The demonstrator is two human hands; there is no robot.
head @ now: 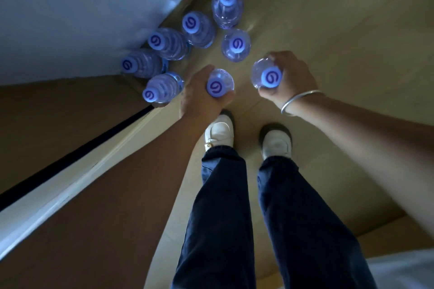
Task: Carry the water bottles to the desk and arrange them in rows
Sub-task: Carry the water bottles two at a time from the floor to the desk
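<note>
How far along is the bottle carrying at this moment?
Nothing shows as done: no desk or rows are in view. In hand: the left hand and right hand each grip a bottle. Left: six bottles standing on the floor by the wall.

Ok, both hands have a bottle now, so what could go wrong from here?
1. The left hand grips its bottle right beside a standing bottle; lifting carelessly could topple that one.
2. The right hand holds its bottle near the top, so it might slip while carried.
</note>
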